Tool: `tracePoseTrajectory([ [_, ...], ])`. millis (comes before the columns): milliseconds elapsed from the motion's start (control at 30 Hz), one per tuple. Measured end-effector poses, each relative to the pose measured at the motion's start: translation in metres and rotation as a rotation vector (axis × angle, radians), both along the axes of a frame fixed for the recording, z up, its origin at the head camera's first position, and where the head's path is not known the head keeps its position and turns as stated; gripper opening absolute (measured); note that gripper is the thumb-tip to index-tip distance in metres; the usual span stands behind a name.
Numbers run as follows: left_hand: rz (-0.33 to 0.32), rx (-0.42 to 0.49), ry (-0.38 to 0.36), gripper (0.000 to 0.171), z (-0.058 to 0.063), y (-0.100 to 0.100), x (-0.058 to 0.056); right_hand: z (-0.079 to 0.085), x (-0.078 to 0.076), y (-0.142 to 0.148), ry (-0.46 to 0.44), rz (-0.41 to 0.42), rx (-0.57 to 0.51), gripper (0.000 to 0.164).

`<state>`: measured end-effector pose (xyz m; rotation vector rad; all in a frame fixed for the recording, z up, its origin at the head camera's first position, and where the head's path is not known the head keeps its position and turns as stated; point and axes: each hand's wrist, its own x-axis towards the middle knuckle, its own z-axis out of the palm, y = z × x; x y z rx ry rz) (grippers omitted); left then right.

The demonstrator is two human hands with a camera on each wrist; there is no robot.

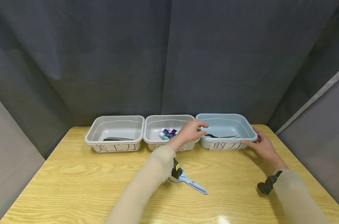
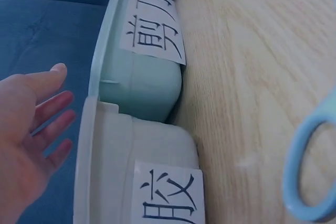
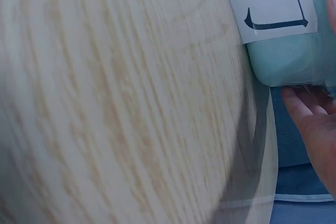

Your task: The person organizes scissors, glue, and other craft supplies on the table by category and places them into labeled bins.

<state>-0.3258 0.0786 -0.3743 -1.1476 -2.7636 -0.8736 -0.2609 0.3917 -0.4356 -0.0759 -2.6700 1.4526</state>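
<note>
My left hand (image 1: 190, 132) hovers above the meeting rims of the middle grey bin (image 1: 169, 117) and the light blue bin (image 1: 225, 116), its fingers relaxed and holding nothing. In the left wrist view the thumb and fingers stand apart. With my right hand (image 1: 263, 144) I grip the right end of the light blue bin, thumb at the front rim and fingers against the side. Inside that bin lie black-handled scissors (image 1: 212, 136). Several glue sticks (image 1: 167, 133) lie in the middle bin. A pair of light blue scissors (image 1: 193, 184) rests on the table below my left forearm.
Another grey bin (image 1: 114, 118) stands at the left with a dark utility knife (image 1: 117, 139) in it. All three bins carry paper labels on their fronts and line the back of the wooden table (image 1: 74, 183). A dark curtain (image 1: 124, 62) hangs behind.
</note>
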Motion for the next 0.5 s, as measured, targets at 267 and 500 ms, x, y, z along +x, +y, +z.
tracePoseTrajectory([
  [267, -0.042, 0.147, -0.032, 0.028, -0.007, -0.027, 0.014, -0.002, -0.001, 0.002, 0.018, -0.007, 0.023, 0.091],
  [500, -0.065, 0.205, -0.029, 0.027, -0.013, -0.043, 0.026, -0.003, 0.000, 0.001, 0.010, -0.025, -0.029, 0.095],
])
